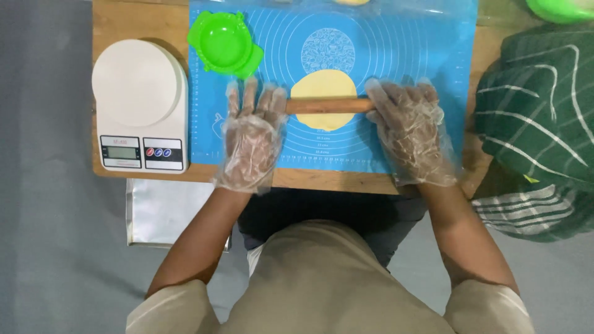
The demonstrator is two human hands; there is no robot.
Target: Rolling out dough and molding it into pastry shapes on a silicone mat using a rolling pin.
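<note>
Beige shirt (pixel 334 291) fills the bottom, then both gloved hands press a wooden rolling pin (pixel 328 105) flat: left hand (pixel 250 139) and right hand (pixel 411 133), fingers spread, no grip closed around it. Pin lies across yellow dough (pixel 323 85) mid blue mat (pixel 383 55); green mould (pixel 224 44) at 11 o'clock, white scale (pixel 139 105) at 9 on the worktop (pixel 148 25).

Grey floor (pixel 43 247) is showing all around under even, soft light. Wooden desk (pixel 139 21) is sitting at top, its front edge running across mid-frame. Metal tray (pixel 161 213) is poking out below the desk's left front edge. No walls or windows showing.
</note>
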